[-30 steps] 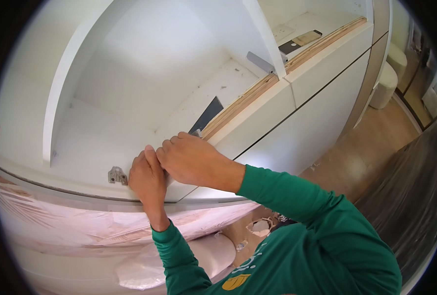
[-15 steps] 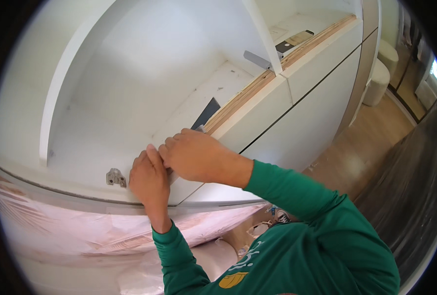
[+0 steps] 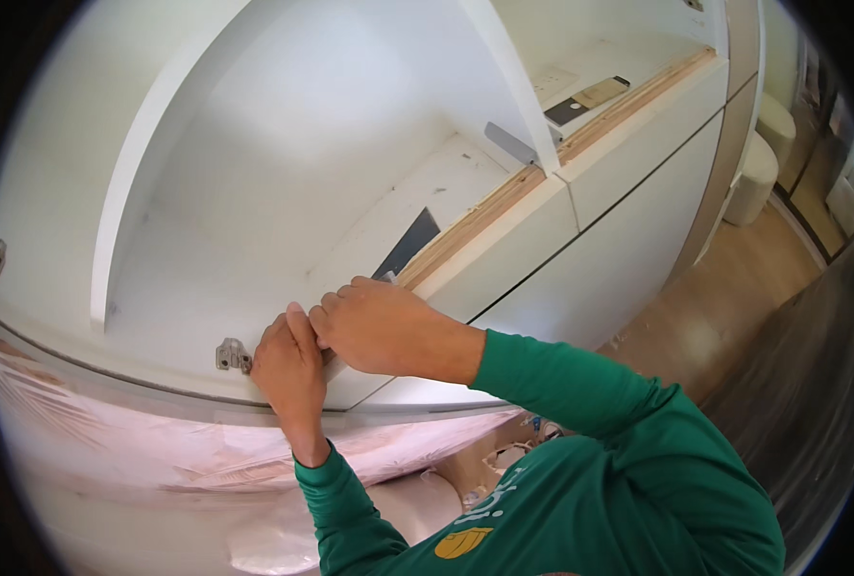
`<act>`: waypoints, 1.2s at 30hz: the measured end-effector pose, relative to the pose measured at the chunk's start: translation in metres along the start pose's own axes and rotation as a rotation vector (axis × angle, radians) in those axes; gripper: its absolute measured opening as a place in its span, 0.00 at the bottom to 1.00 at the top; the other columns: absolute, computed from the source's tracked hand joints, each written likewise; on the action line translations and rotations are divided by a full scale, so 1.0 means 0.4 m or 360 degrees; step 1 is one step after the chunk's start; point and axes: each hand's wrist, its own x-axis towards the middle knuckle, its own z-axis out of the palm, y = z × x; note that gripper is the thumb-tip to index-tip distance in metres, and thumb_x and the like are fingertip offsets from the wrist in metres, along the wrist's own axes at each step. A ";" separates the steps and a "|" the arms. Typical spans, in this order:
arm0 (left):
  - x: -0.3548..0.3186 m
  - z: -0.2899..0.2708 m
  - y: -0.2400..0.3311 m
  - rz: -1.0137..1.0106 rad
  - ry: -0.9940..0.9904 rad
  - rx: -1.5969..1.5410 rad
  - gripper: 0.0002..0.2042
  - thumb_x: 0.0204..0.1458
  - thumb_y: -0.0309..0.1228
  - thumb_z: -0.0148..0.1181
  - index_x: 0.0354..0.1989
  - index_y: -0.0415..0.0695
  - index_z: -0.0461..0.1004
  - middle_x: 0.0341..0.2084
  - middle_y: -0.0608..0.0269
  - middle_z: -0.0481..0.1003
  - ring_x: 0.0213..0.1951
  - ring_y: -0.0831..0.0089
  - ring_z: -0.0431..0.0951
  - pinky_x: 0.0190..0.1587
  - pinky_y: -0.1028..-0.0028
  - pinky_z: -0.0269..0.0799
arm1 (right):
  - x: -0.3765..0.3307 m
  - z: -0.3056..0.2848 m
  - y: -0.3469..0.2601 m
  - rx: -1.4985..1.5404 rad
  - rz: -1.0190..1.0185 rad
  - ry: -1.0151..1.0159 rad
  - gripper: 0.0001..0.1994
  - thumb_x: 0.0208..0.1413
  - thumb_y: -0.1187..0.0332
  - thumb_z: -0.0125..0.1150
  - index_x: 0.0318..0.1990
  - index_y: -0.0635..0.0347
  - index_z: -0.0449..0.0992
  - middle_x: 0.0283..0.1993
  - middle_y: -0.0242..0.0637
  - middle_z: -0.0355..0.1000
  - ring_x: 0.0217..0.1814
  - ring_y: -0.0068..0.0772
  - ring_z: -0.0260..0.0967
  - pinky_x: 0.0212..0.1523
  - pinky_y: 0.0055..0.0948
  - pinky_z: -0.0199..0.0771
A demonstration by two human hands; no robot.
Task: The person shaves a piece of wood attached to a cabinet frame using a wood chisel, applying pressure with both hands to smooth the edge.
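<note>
Cabinet edge [image 3: 473,228] is still running under left hand [image 3: 290,372] and right hand [image 3: 398,331], both curled, grasp unclear. Stools [image 3: 752,182] are standing on brown floor [image 3: 734,269].

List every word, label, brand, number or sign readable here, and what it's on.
Green shirt: white lettering by a yellow emblem, foreshortened; no whole word legible, so unquoted.
Black-and-tan flat item in the cabinet: any print too small to read.
No other text visible.
</note>
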 end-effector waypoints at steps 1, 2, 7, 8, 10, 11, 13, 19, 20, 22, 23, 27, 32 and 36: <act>-0.002 0.003 0.001 0.0007 0.0012 -0.0017 0.28 0.81 0.45 0.43 0.30 0.41 0.79 0.29 0.47 0.81 0.35 0.41 0.81 0.39 0.46 0.73 | -0.005 -0.007 0.004 0.0001 -0.0016 0.0022 0.07 0.63 0.68 0.63 0.38 0.62 0.82 0.35 0.42 0.82 0.38 0.43 0.83 0.47 0.39 0.81; -0.004 0.009 0.000 0.0015 0.0023 -0.0035 0.28 0.81 0.45 0.43 0.30 0.41 0.78 0.29 0.47 0.81 0.35 0.41 0.81 0.39 0.47 0.73 | -0.007 -0.012 0.007 0.0003 -0.0012 0.0022 0.07 0.63 0.68 0.63 0.38 0.62 0.82 0.35 0.42 0.82 0.38 0.43 0.83 0.47 0.39 0.81; -0.001 0.031 0.018 0.0063 0.0088 -0.0011 0.28 0.81 0.45 0.43 0.29 0.41 0.78 0.28 0.48 0.81 0.34 0.42 0.80 0.39 0.47 0.73 | -0.016 -0.032 0.018 -0.0030 -0.0040 0.0041 0.07 0.62 0.68 0.63 0.37 0.62 0.82 0.34 0.41 0.81 0.38 0.42 0.83 0.47 0.39 0.81; -0.003 0.026 0.019 0.0058 0.0083 -0.0029 0.28 0.81 0.45 0.43 0.29 0.41 0.78 0.28 0.48 0.80 0.34 0.43 0.80 0.39 0.47 0.73 | -0.017 -0.034 0.021 -0.0040 -0.0031 0.0038 0.07 0.62 0.68 0.63 0.37 0.62 0.82 0.33 0.41 0.81 0.38 0.41 0.82 0.46 0.39 0.80; -0.004 0.025 0.019 0.0079 0.0100 -0.0023 0.28 0.81 0.44 0.43 0.29 0.41 0.78 0.28 0.48 0.80 0.33 0.43 0.80 0.38 0.47 0.73 | -0.018 -0.032 0.017 -0.0055 -0.0009 0.0037 0.07 0.62 0.68 0.62 0.36 0.61 0.81 0.33 0.40 0.81 0.38 0.41 0.82 0.46 0.39 0.80; -0.005 0.029 0.016 0.0104 0.0122 0.0001 0.28 0.80 0.44 0.44 0.28 0.41 0.78 0.27 0.48 0.80 0.33 0.43 0.80 0.38 0.48 0.73 | -0.016 -0.035 0.018 -0.0081 -0.0021 0.0043 0.07 0.63 0.68 0.62 0.36 0.61 0.81 0.33 0.40 0.81 0.38 0.40 0.82 0.46 0.39 0.80; -0.003 0.033 0.012 0.0128 0.0133 0.0021 0.28 0.80 0.44 0.44 0.28 0.41 0.78 0.27 0.48 0.80 0.33 0.43 0.80 0.38 0.48 0.73 | -0.017 -0.043 0.021 -0.0131 -0.0040 0.0043 0.07 0.63 0.67 0.62 0.36 0.61 0.81 0.33 0.39 0.81 0.38 0.40 0.82 0.46 0.39 0.80; 0.022 0.049 0.003 0.0202 0.0195 -0.0064 0.27 0.79 0.44 0.45 0.28 0.41 0.79 0.27 0.48 0.80 0.32 0.42 0.79 0.35 0.48 0.72 | -0.017 -0.029 0.024 -0.0149 0.0017 0.0003 0.11 0.70 0.63 0.62 0.38 0.61 0.79 0.36 0.40 0.79 0.42 0.42 0.80 0.50 0.40 0.79; 0.025 0.050 -0.002 0.0214 0.0193 -0.0081 0.27 0.79 0.44 0.46 0.28 0.41 0.79 0.27 0.48 0.80 0.31 0.42 0.79 0.35 0.48 0.71 | -0.017 -0.027 0.022 -0.0147 0.0025 0.0017 0.10 0.70 0.63 0.62 0.38 0.61 0.79 0.36 0.39 0.79 0.41 0.42 0.79 0.50 0.40 0.78; 0.026 0.053 -0.011 0.0246 0.0197 -0.0092 0.26 0.79 0.43 0.47 0.28 0.41 0.79 0.27 0.48 0.80 0.31 0.42 0.79 0.35 0.48 0.71 | -0.022 -0.019 0.010 -0.0134 0.0048 0.0041 0.10 0.69 0.64 0.62 0.39 0.60 0.79 0.36 0.39 0.78 0.41 0.41 0.79 0.50 0.39 0.78; 0.027 0.055 -0.014 0.0265 0.0203 -0.0086 0.26 0.79 0.43 0.47 0.28 0.41 0.79 0.27 0.48 0.80 0.31 0.42 0.79 0.35 0.48 0.71 | -0.024 -0.016 0.008 -0.0150 0.0051 0.0071 0.09 0.69 0.64 0.62 0.39 0.60 0.79 0.36 0.39 0.78 0.41 0.41 0.79 0.50 0.39 0.78; 0.037 0.044 0.002 0.0178 0.0091 -0.0099 0.25 0.78 0.42 0.48 0.28 0.42 0.78 0.26 0.48 0.79 0.31 0.42 0.79 0.35 0.49 0.71 | -0.025 -0.008 0.004 -0.0215 0.0037 0.0151 0.07 0.66 0.66 0.61 0.40 0.60 0.80 0.35 0.38 0.79 0.40 0.40 0.79 0.48 0.38 0.76; 0.043 0.060 0.011 0.0374 0.0204 -0.0295 0.25 0.78 0.41 0.49 0.27 0.42 0.78 0.24 0.49 0.78 0.32 0.44 0.79 0.36 0.50 0.73 | -0.044 -0.026 0.003 -0.0230 0.0036 0.0195 0.06 0.64 0.68 0.62 0.39 0.59 0.80 0.34 0.37 0.77 0.39 0.39 0.79 0.47 0.38 0.75; 0.011 0.075 -0.024 0.0238 0.0486 -0.0166 0.25 0.78 0.41 0.50 0.25 0.43 0.78 0.24 0.51 0.79 0.31 0.48 0.80 0.35 0.50 0.74 | -0.006 -0.031 -0.022 -0.0233 -0.0028 0.0057 0.04 0.62 0.70 0.62 0.39 0.60 0.78 0.34 0.38 0.76 0.39 0.41 0.77 0.46 0.40 0.74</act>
